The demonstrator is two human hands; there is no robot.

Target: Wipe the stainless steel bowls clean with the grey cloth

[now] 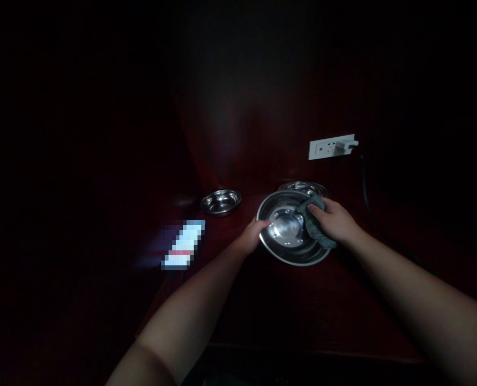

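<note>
A shiny steel bowl (287,228) is tilted toward me above the dark red table. My left hand (253,235) grips its left rim, the thumb inside and the other fingers hidden behind. My right hand (335,220) is closed on a grey-green cloth (317,228), which lies over the bowl's right rim and against its inner wall. Close behind the held bowl sits more round steel dishware (305,187), partly covered by it. Farther left, a smaller steel bowl (221,202) stands upright on the table.
A lit, pixelated screen (186,244) lies at the left, with a thin cable near it. On the back wall is a white socket panel (322,148) with a plug (345,145) in it. Its dark cord (364,182) runs down at the right. The surroundings are very dark.
</note>
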